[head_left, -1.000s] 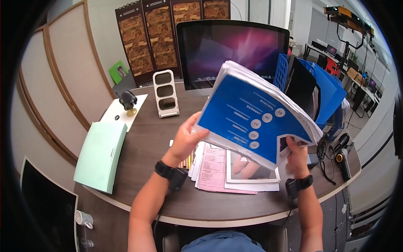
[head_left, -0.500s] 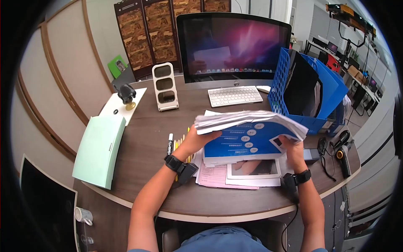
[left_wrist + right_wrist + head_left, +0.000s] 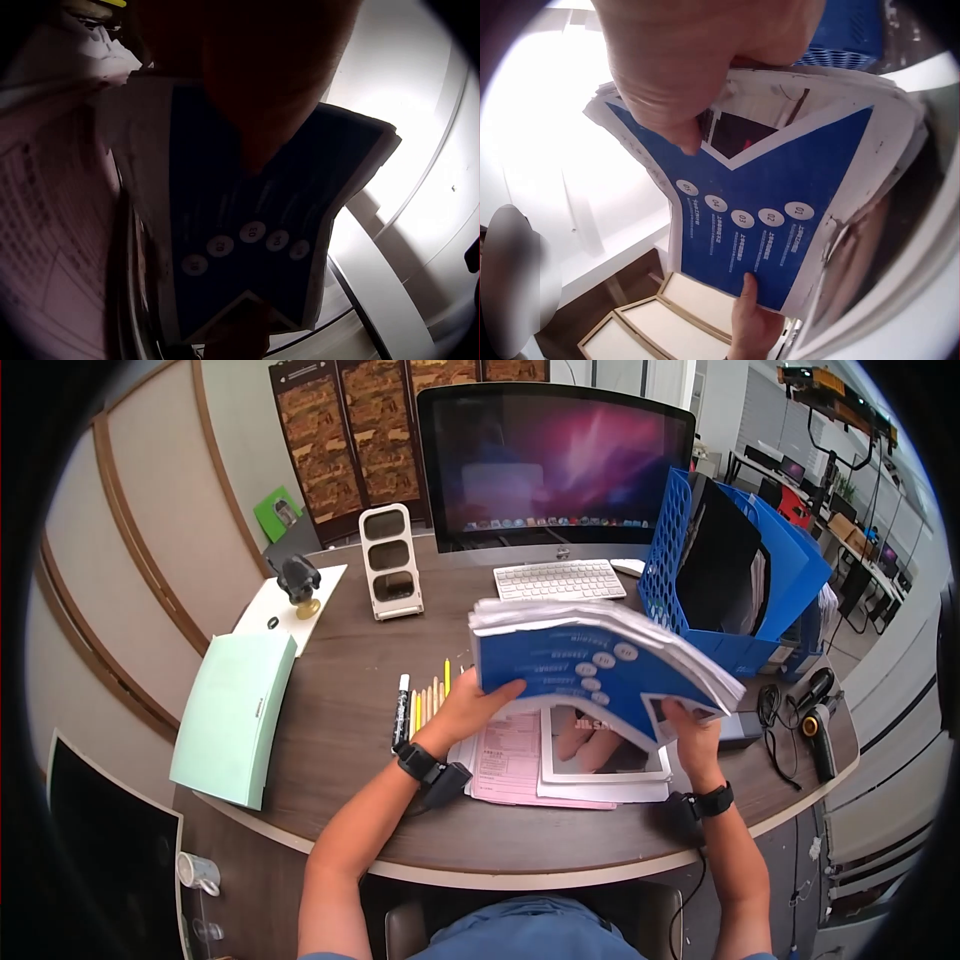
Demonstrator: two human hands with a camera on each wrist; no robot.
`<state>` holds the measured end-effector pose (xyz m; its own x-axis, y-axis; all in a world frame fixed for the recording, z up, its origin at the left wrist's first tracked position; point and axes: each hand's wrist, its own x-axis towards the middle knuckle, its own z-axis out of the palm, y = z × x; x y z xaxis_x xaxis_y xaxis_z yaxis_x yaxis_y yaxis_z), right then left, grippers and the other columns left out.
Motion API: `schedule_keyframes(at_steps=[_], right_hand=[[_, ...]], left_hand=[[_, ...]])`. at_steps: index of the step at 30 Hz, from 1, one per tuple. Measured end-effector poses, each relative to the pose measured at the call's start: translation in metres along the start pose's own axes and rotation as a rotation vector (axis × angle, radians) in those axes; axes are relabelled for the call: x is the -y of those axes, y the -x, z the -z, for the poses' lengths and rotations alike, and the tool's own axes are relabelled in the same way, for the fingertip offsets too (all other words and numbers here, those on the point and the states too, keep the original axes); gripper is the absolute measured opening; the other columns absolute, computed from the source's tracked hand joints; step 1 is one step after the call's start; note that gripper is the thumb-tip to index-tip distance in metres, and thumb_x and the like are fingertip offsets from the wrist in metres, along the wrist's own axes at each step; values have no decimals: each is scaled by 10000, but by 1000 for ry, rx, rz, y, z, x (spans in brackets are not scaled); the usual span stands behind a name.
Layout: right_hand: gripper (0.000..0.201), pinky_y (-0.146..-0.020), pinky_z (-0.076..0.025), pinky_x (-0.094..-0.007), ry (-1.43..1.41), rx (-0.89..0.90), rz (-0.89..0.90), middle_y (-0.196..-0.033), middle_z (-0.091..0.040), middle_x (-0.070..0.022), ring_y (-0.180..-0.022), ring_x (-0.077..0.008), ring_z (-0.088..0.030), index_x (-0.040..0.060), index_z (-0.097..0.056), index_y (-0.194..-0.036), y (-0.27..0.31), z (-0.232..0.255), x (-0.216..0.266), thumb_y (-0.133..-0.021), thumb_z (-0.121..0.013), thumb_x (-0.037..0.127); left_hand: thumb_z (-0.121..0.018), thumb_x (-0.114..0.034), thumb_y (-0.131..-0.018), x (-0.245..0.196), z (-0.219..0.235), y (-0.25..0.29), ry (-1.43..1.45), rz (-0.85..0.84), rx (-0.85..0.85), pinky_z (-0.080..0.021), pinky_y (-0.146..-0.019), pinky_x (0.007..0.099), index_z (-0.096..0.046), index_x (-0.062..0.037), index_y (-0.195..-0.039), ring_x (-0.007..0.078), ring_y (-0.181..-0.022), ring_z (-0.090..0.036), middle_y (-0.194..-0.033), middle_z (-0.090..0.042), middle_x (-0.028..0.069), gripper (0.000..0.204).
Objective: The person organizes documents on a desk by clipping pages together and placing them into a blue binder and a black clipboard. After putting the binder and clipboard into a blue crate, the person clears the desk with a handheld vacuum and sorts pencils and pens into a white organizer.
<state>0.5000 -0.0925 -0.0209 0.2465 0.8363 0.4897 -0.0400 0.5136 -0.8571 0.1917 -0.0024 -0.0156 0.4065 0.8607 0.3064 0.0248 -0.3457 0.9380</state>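
Note:
A thick, bowed stack of papers (image 3: 545, 665) with a blue printed page facing me is held up over the desk between both hands. My left hand (image 3: 470, 710) grips its left edge, thumb pressed on the blue page. On the opposite edge, my right hand (image 3: 695, 738) pinches the stack, its thumb over a small photo near the corner, as the right wrist view also shows. Behind the sheets most of the fingers are hidden. Below lie pink printed forms (image 3: 503, 765) and a white-bordered picture of hands (image 3: 605, 755), partly covered by the stack in the head view.
Left of the papers lie a black-and-white marker (image 3: 401, 710) and several pencils (image 3: 430, 705). A keyboard (image 3: 558, 581) and monitor (image 3: 560, 470) stand behind, a blue file rack (image 3: 730, 650) at right. Nearby are a mint box (image 3: 232, 720), a white three-slot stand (image 3: 391, 565) and a black corded device (image 3: 820, 745).
Both hands have lowered the stack from in front of the monitor, uncovering the keyboard. Since half a second ago it has tilted, and more of the picture beneath shows.

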Motion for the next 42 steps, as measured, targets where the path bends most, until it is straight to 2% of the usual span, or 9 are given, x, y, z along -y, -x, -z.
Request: schedule_keyframes(at_steps=[7, 11, 13, 15, 19, 23, 29, 35, 42], right_hand=[[338, -866, -478, -279, -48, -58, -54, -1077, -644, -54, -980, -143, -598, 24, -599, -1168, -6, 10, -14, -843, -691, 7], [335, -893, -469, -293, 48, 46, -109, -1096, -636, -55, -1013, -147, -586, 20, -596, -1172, -5, 14, -5, -847, -666, -22], [331, -890, -470, -296, 49, -28, -53, -1091, -635, -55, -1010, -144, -583, 15, -596, -1168, -5, 12, -15, -846, -675, -7], [317, -874, -476, -295, 54, -64, -74, -1087, -636, -47, -984, -139, -590, 16, -599, -1160, -8, 20, -10, -853, -677, 6], [275, -826, -509, -300, -247, -141, -143, -1056, -644, -57, -930, -168, -629, 43, -590, -1139, -15, 4, 18, -873, -655, 22], [469, -955, -456, -337, -371, -173, -257, -1198, -567, -68, -1085, -177, -563, 52, -456, -1295, 4, -29, 5, -872, -658, 53], [549, -856, -527, -284, -158, 127, -324, -1059, -656, -103, -925, -155, -652, -17, -478, -1287, -24, 5, 36, -788, -707, 2], [362, -808, -510, -275, 122, 306, -196, -992, -682, -96, -868, -137, -635, -3, -616, -1132, -48, -15, 66, -790, -730, 29], [362, -824, -501, -291, 95, 162, -158, -1034, -653, -74, -919, -156, -608, 12, -630, -1091, -33, -14, 36, -753, -760, 1]], left_hand=[[-670, -91, -890, -2, -1, 5, -2, 159, 53, -492, -828, 261, -615, -21, -1170, 105, -964, -583, -1077, -651, 33, 294], [-708, -81, -838, 17, 7, 4, -414, -293, 106, -488, -879, 302, -604, -25, -1209, 137, -1002, -607, -1131, -668, 102, 389], [-689, -124, -867, 18, 10, 2, -261, 6, 162, -419, -993, 340, -533, -37, -1300, 245, -1149, -545, -1269, -580, 129, 469], [-671, -79, -870, 8, 14, 1, -351, -55, 85, -481, -917, 323, -575, -10, -1226, 216, -1020, -618, -1140, -644, 110, 374], [-635, -71, -903, -11, 22, -16, 580, 3, -113, -525, -866, 314, -464, 0, -1280, 181, -981, -646, -1108, -640, 119, 420], [-606, -125, -929, -39, -16, -8, 818, 54, -182, -522, -899, 369, -430, -30, -1317, 222, -1032, -618, -1193, -587, 125, 437], [-629, -149, -925, -72, 9, -10, 406, -72, -225, -521, -815, 295, -551, -15, -1218, 153, -963, -621, -1106, -645, 82, 331], [-622, -142, -927, -131, -8, -26, -262, -386, 91, -512, -740, 272, -643, 1, -1094, 110, -818, -618, -938, -685, 62, 220], [-712, -107, -840, -131, -5, -36, 3, -193, 154, -494, -804, 257, -626, -24, -1127, 89, -897, -586, -997, -660, 26, 312]])
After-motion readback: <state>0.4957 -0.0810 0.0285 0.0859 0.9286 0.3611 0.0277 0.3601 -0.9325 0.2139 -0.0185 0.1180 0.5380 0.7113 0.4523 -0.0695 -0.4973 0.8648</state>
